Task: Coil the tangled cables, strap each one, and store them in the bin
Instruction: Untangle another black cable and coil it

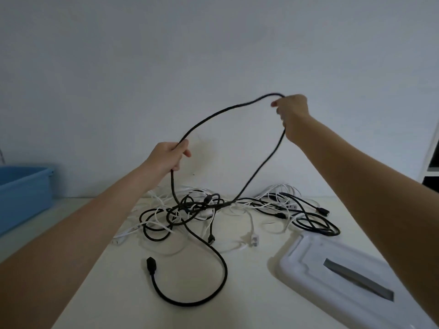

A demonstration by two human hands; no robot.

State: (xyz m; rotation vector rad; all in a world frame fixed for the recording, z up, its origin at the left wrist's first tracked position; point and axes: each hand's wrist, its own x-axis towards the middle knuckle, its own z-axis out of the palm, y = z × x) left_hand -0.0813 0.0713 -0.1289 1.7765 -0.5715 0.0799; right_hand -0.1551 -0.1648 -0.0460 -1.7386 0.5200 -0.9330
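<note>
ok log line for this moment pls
stage: untangling | left hand: grips black cable | right hand: pinches same cable, raised | coiled: none | blue bin: left

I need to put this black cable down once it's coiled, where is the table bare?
Bare table lies between the black cable loop and the white lid, and near the blue bin. The tangle crowds the middle.

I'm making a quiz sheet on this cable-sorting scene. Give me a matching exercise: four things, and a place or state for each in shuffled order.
1. black cable
2. blue bin
3. white lid
4. cable tangle

a. flat on the table, near right
b. heaped mid-table
c. raised in a loop between both hands
d. far left

Pairs: 1-c, 2-d, 3-a, 4-b
</note>
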